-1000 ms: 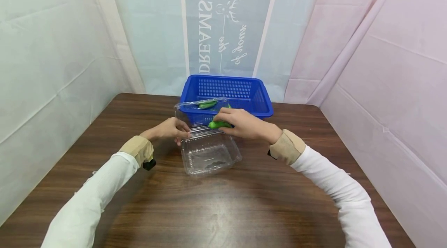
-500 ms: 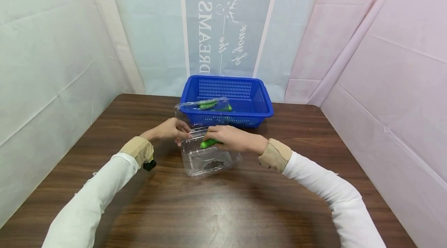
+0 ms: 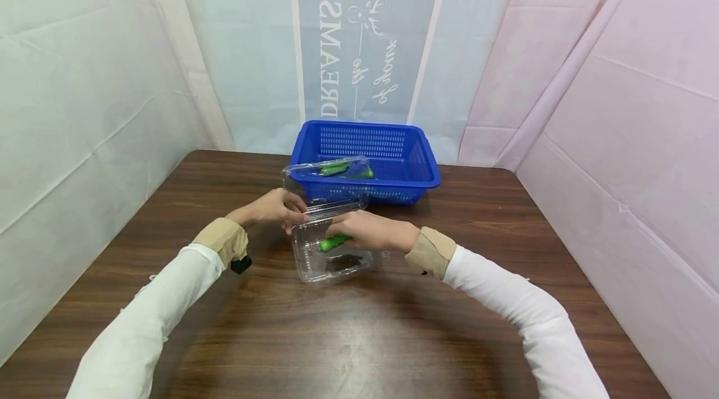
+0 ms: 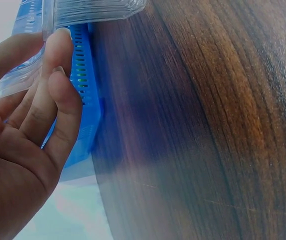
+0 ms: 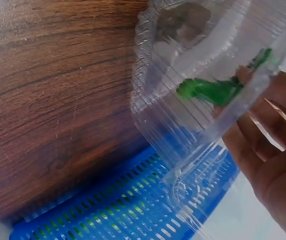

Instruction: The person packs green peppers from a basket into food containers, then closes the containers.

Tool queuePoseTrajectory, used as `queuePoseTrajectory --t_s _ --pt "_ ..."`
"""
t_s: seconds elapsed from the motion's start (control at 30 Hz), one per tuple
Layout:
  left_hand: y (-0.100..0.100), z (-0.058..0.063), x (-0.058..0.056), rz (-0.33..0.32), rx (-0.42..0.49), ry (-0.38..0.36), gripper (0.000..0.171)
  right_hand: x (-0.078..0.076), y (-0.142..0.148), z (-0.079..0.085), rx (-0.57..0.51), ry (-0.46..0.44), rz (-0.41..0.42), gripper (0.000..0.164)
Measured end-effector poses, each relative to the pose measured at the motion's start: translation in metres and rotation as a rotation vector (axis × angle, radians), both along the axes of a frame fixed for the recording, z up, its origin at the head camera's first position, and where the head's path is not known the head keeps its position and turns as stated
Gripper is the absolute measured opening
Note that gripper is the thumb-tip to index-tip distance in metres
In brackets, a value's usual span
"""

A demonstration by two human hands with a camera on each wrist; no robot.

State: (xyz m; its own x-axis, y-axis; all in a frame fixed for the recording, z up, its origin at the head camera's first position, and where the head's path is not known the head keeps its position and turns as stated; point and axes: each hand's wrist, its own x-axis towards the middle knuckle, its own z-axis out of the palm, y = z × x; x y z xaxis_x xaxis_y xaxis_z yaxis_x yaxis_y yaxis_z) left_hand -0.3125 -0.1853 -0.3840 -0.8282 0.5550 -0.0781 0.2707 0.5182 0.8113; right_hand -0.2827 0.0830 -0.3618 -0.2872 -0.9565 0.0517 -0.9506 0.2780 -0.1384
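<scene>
A clear plastic clamshell box [image 3: 310, 275] lies open on the table, its lid raised toward the basket. My left hand [image 3: 275, 207] pinches it by the hinge side at the left; in the left wrist view its fingertips meet the plastic edge. Over the lower half is my right hand [image 3: 371, 230], fingers curled down, holding a long green vegetable [image 3: 334, 243] with a blunt end. Through the plastic wall, the right wrist view shows the green vegetable [image 5: 210, 91] inside the box, low in its tray half.
A blue slotted basket [image 3: 431, 168] stands just behind the box at the table's far side. Several more green vegetables [image 3: 335, 168] lie in it, partly seen through the clear lid. Cloth walls [image 3: 253, 62] enclose the back and sides of the brown table [image 3: 348, 336].
From above the hinge by the basket, my right hand has brought the green vegetable nearer and down into the tray half. My left hand has stayed on the box.
</scene>
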Motion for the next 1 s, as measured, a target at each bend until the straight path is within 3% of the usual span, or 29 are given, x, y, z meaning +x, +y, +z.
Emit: queuePoseTrajectory --t_s 0.4,1.0 --pt "0.001 0.002 0.0 0.003 -0.007 -0.001 0.033 -0.005 0.001 -0.014 0.059 0.045 -0.005 0.031" --pt "0.0 -0.001 -0.001 -0.002 -0.011 0.0 0.034 -0.007 0.002 -0.019 0.113 0.036 -0.042 0.027"
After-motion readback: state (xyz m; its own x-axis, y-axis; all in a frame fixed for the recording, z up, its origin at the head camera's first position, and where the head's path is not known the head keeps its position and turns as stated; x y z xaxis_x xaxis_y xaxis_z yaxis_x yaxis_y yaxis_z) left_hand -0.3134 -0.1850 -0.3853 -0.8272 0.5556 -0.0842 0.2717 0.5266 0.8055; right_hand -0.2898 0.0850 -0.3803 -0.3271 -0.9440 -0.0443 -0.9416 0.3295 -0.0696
